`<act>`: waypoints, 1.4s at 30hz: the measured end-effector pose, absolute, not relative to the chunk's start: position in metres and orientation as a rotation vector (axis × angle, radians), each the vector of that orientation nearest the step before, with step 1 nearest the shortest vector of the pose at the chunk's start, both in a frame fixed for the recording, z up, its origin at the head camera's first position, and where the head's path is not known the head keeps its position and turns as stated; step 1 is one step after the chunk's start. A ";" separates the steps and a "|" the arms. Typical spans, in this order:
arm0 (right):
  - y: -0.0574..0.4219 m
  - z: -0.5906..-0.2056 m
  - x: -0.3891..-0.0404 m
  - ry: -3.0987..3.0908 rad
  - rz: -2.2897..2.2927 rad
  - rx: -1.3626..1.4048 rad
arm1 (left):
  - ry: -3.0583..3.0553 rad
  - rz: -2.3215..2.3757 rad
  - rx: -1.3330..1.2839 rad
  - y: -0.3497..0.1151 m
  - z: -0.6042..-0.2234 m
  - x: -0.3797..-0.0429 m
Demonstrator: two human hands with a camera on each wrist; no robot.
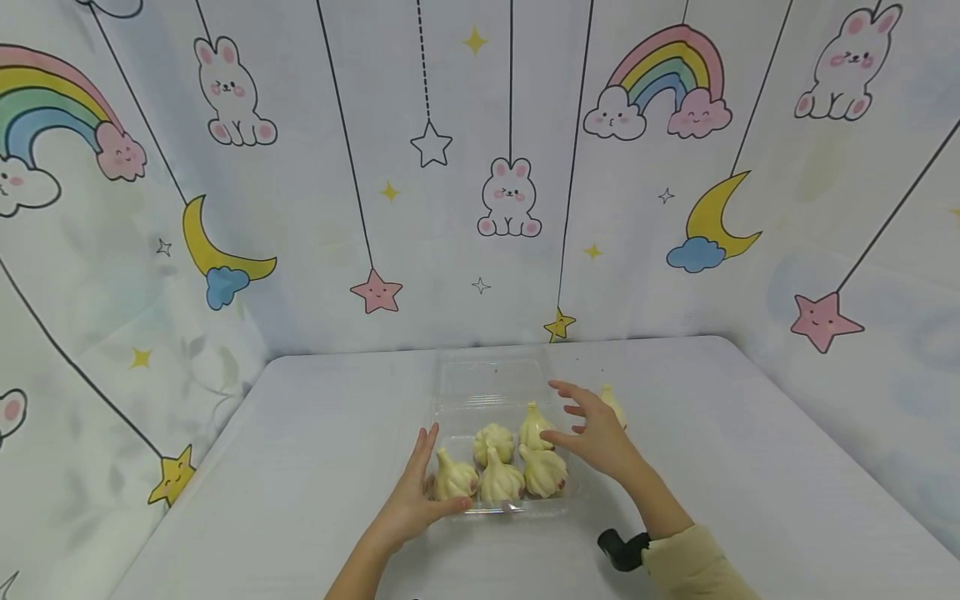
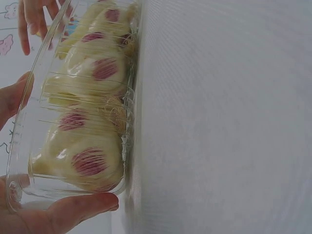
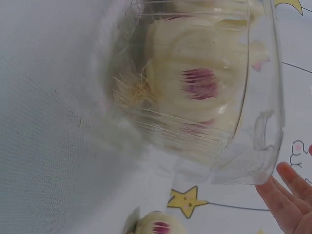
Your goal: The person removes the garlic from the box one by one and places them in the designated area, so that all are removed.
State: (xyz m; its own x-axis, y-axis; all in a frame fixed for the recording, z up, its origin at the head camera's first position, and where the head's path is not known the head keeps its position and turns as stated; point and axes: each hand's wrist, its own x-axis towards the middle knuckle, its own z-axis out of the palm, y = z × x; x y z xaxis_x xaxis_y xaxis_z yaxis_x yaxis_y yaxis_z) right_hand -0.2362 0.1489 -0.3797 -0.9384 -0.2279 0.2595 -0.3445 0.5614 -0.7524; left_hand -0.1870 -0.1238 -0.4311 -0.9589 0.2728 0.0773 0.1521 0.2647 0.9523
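Observation:
A clear plastic clamshell box (image 1: 555,504) stands on the table with its lid (image 1: 491,379) folded back. Several garlic bulbs (image 1: 501,479) sit inside in two rows, pale with purple streaks at the base. My left hand (image 1: 408,500) holds the box's left side, the thumb at the front corner and the fingers along the side. Over the box's right edge is my right hand (image 1: 600,433), fingers spread and nothing held, its thumb near the back right bulb (image 1: 534,427). One more garlic bulb (image 1: 611,404) lies outside the box, partly hidden behind the right hand.
A black object (image 1: 622,550) shows beside the right sleeve. The white table (image 1: 337,417) ends at a patterned cloth backdrop (image 1: 450,250) behind and at both sides.

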 end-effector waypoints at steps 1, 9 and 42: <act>0.148 -0.380 -0.236 -2.657 1.332 0.489 | 2.411 1.802 0.406 -0.124 -0.431 -0.187; 0.141 -0.381 -0.236 -2.673 1.355 0.491 | 2.387 1.814 0.410 -0.124 -0.431 -0.187; 0.108 -0.388 -0.240 -2.656 1.395 0.665 | 2.389 1.810 0.395 -0.124 -0.435 -0.187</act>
